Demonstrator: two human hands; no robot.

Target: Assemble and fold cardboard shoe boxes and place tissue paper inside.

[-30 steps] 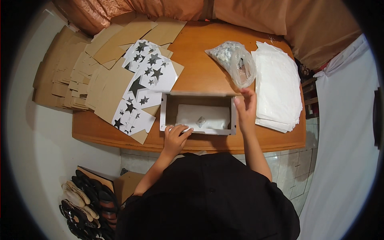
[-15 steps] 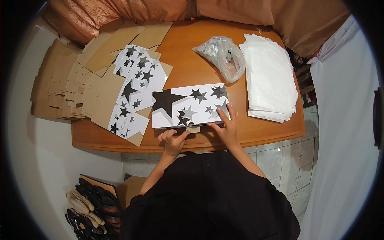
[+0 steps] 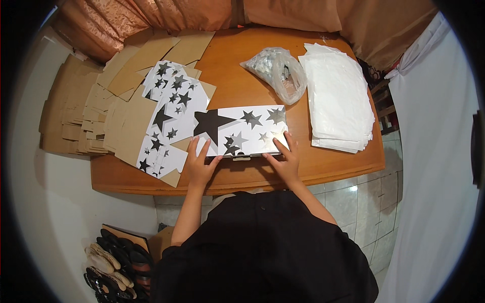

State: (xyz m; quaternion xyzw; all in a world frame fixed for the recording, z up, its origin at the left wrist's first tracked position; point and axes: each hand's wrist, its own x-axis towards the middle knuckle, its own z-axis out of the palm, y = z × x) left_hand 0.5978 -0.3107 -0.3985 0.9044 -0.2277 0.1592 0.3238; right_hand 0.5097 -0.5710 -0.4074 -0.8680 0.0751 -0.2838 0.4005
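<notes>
A closed cardboard box (image 3: 240, 129), white with black and grey stars, lies in front of me near the table's front edge. My left hand (image 3: 199, 161) grips its near left corner, fingers on the lid and thumb at the front side. At the near right corner, my right hand (image 3: 285, 159) holds it the same way. Between my thumbs, a small tan tab (image 3: 241, 158) shows at the middle of the front side. Left of the box lie flat star-printed cardboard blanks (image 3: 166, 118), partly overlapping one another.
Stacks of plain brown cardboard (image 3: 129, 118) cover the table's left side. A clear plastic bag (image 3: 283, 76) with small contents that I cannot make out sits beyond the box. White paper sheets (image 3: 338, 98) are piled at the right. Shoes (image 3: 118, 262) stand on the floor at lower left.
My left hand has moved from the tab at the front middle to the box's near left corner. The tab sticks out less now. My right hand has stayed at its corner.
</notes>
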